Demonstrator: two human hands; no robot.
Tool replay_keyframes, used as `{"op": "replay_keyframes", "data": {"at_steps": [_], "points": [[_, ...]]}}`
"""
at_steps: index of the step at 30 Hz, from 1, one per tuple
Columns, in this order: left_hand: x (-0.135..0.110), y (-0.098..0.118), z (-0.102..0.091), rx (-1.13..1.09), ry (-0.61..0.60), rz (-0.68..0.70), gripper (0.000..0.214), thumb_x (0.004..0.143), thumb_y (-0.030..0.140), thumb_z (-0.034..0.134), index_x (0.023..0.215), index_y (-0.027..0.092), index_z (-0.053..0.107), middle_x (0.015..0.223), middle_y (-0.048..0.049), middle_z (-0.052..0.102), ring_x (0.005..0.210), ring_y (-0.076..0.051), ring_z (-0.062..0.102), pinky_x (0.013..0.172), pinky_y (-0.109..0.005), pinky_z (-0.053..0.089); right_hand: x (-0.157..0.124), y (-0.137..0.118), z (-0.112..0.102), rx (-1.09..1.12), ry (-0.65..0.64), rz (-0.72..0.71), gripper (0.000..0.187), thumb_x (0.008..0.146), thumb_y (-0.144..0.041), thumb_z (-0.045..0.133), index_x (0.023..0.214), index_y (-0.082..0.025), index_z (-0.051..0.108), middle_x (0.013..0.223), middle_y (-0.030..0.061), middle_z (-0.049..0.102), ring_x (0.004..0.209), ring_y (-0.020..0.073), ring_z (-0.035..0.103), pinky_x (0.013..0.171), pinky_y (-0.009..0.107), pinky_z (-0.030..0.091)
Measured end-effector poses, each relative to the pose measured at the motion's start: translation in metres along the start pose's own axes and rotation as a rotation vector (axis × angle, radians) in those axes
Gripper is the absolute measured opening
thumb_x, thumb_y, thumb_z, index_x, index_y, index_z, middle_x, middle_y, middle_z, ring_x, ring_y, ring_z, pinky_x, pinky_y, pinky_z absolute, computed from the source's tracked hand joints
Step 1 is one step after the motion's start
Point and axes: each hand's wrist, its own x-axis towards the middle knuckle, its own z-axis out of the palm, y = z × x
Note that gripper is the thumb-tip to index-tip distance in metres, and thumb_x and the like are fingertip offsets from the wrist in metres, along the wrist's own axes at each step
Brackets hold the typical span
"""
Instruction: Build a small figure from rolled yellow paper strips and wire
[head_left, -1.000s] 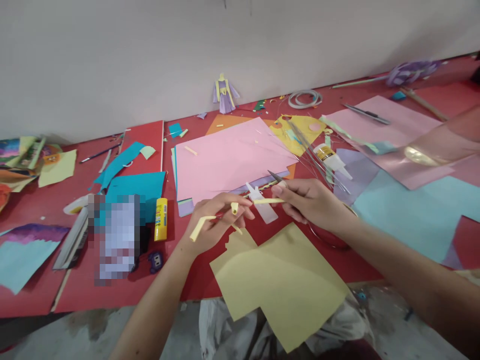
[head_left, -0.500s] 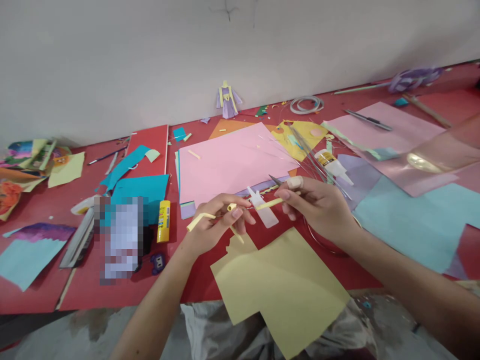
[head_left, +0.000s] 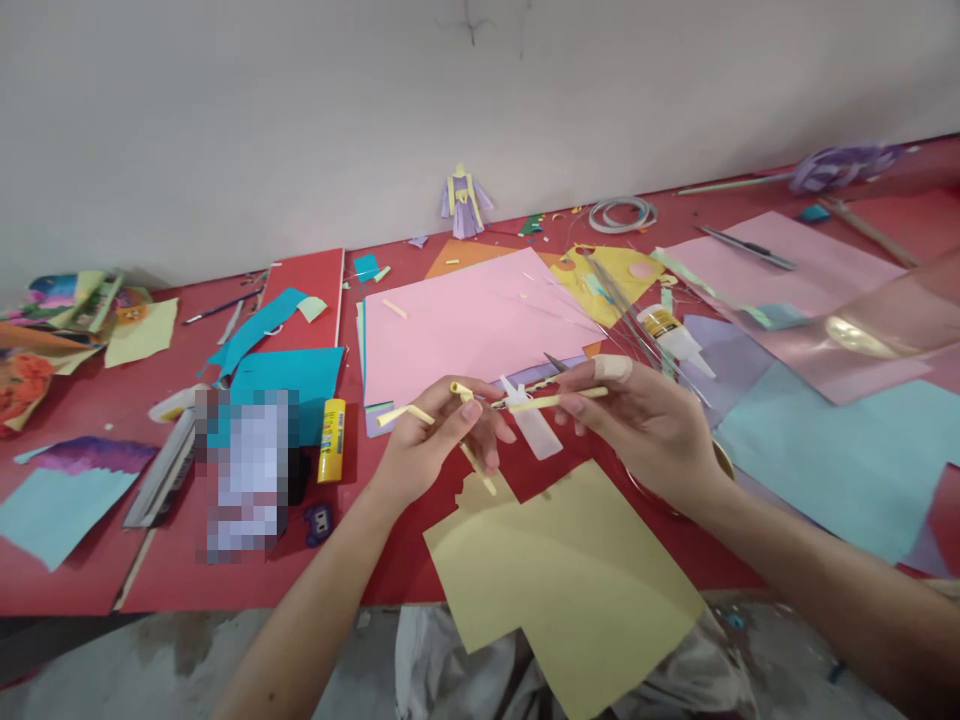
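My left hand (head_left: 416,450) pinches a small frame of pale yellow rolled-paper tubes (head_left: 405,413), with pieces sticking out left and below the fingers. Between the thumb and fingers of my right hand (head_left: 652,425) lies another thin yellow paper tube (head_left: 536,403), held level and pointing at the left fingertips. Whether its left end touches the frame I cannot tell. A dark pointed metal tip (head_left: 555,362) shows behind the right fingers; the rest of that tool is hidden. Below both hands is a notched yellow-green paper sheet (head_left: 555,570). A white glue bottle (head_left: 538,430) lies behind the tube.
Pink sheets (head_left: 465,320) lie farther back on the red table (head_left: 67,575). A yellow glue stick (head_left: 331,440) is at left, a second glue bottle (head_left: 671,330) at right. Beyond are a craft knife (head_left: 746,246), coiled wire (head_left: 622,214) and a paper dress figure (head_left: 465,203) by the wall.
The tube in my right hand has shifted right, and its far end now shows past the thumb. My left hand has turned slightly with the paper frame.
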Motion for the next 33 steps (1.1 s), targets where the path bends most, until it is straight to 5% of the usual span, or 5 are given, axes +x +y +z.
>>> {"op": "replay_keyframes", "data": {"at_steps": [13, 19, 23, 29, 33], "points": [[0.001, -0.004, 0.008, 0.144, -0.04, -0.155, 0.02, 0.089, 0.031, 0.065, 0.103, 0.017, 0.064, 0.073, 0.0, 0.067, 0.059, -0.009, 0.066, 0.057, -0.018, 0.056, -0.003, -0.001, 0.009, -0.154, -0.32, 0.081, 0.027, 0.102, -0.034, 0.037, 0.109, -0.018, 0.058, 0.049, -0.0092, 0.049, 0.037, 0.0057, 0.046, 0.041, 0.017, 0.039], [0.0, -0.004, 0.006, 0.069, 0.017, -0.069, 0.01, 0.092, 0.024, 0.06, 0.098, 0.017, 0.063, 0.078, -0.001, 0.07, 0.059, -0.01, 0.068, 0.054, -0.02, 0.057, 0.007, -0.012, -0.024, -0.699, -0.074, -0.336, 0.022, 0.099, -0.032, 0.045, 0.102, -0.021, 0.063, 0.098, 0.0071, 0.071, 0.092, 0.0195, 0.068, 0.08, 0.031, 0.052], [-0.001, -0.003, 0.005, 0.022, 0.056, -0.023, 0.009, 0.092, 0.023, 0.06, 0.098, 0.016, 0.062, 0.079, -0.0016, 0.071, 0.059, -0.011, 0.069, 0.053, -0.022, 0.058, -0.026, -0.014, -0.051, -1.188, -0.084, -0.213, 0.032, 0.097, -0.046, 0.043, 0.105, -0.021, 0.06, 0.105, 0.0085, 0.07, 0.088, 0.028, 0.069, 0.073, 0.042, 0.055], [-0.003, 0.002, 0.009, -0.012, 0.094, 0.017, 0.01, 0.092, 0.025, 0.06, 0.097, 0.016, 0.061, 0.08, -0.0031, 0.073, 0.058, -0.012, 0.069, 0.052, -0.022, 0.058, -0.072, 0.005, -0.068, -1.221, -0.228, -0.05, 0.029, 0.094, -0.027, 0.042, 0.121, -0.023, 0.054, 0.116, 0.0149, 0.067, 0.105, 0.035, 0.066, 0.08, 0.048, 0.055], [-0.002, 0.001, 0.009, -0.056, 0.125, 0.025, 0.012, 0.091, 0.026, 0.061, 0.097, 0.015, 0.061, 0.079, -0.0032, 0.073, 0.054, -0.012, 0.067, 0.048, -0.023, 0.057, -0.056, 0.004, -0.081, -0.998, -0.173, 0.152, 0.035, 0.083, -0.019, 0.061, 0.117, -0.029, 0.055, 0.092, 0.0106, 0.072, 0.077, 0.0284, 0.07, 0.063, 0.038, 0.054]]}}
